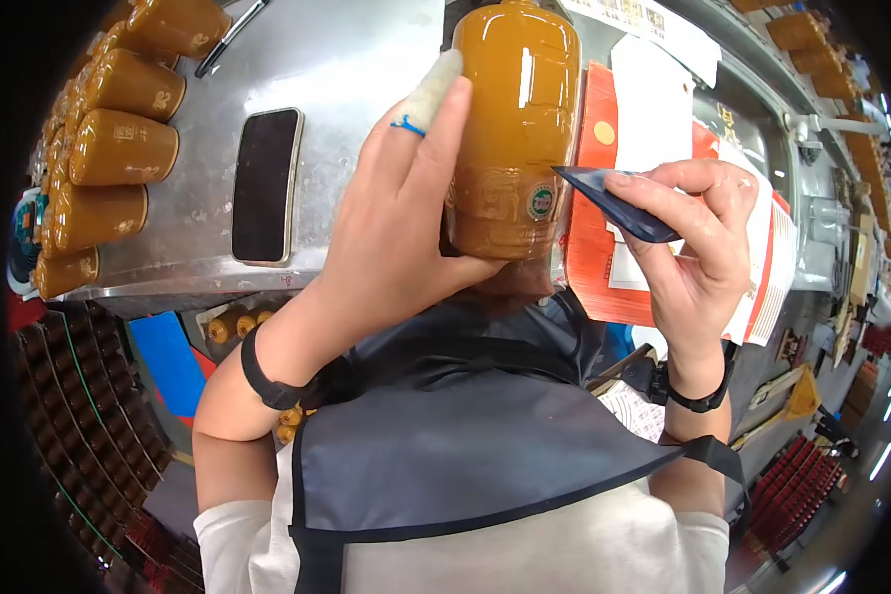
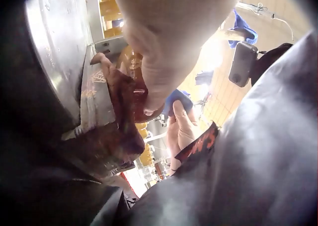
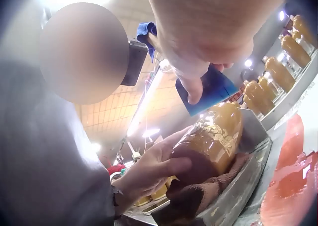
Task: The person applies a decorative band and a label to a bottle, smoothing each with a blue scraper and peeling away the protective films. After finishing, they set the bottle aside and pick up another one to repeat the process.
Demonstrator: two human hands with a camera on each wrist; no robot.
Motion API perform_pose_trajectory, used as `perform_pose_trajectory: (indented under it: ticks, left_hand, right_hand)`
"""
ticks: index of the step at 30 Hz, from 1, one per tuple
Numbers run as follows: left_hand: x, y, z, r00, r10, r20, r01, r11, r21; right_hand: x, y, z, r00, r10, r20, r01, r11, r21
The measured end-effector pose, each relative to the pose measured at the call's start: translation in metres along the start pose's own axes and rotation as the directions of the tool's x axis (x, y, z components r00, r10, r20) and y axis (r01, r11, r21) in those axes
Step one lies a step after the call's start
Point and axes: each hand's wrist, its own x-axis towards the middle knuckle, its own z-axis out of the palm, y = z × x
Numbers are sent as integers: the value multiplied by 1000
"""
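Observation:
A glossy amber bottle (image 1: 513, 109) lies with its base toward the person; a small round green label (image 1: 542, 202) shows near the base. Along its left side my left hand (image 1: 386, 208) grips it, thumb at the base; a white cover tied with blue string wraps one finger. My right hand (image 1: 703, 223) pinches a dark blue flat scraper (image 1: 629, 206) between thumb and fingers, its pointed corner close by the bottle's right side. In the right wrist view, a brown cloth (image 3: 218, 186) lies under the bottle.
A phone (image 1: 266, 186) and a pen (image 1: 232, 38) lie on the metal table (image 1: 351, 59). Several more amber bottles (image 1: 124, 148) stand at the left. Red and white printed sheets (image 1: 599, 267) lie right of the bottle, under the right hand.

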Motion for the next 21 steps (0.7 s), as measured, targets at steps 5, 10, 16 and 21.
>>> perform_pose_trajectory:
  ticks: [5,10,16,21]
  left_hand:
    - [3,-9,15,996,16,-87,-33,979,-202]
    - [4,-8,14,997,-17,-73,4,985,-175]
    - [2,-9,16,997,-38,-71,22,979,-204]
    - [4,-8,9,993,-109,36,115,964,-242]
  right_hand:
    - [-7,-5,2,1000,8,-5,-8,1000,-4]
    - [-16,-29,9,985,-145,91,155,982,-108]
    - [-13,-24,13,950,-191,248,133,963,234]
    - [20,-6,13,903,317,291,-418,808,416]
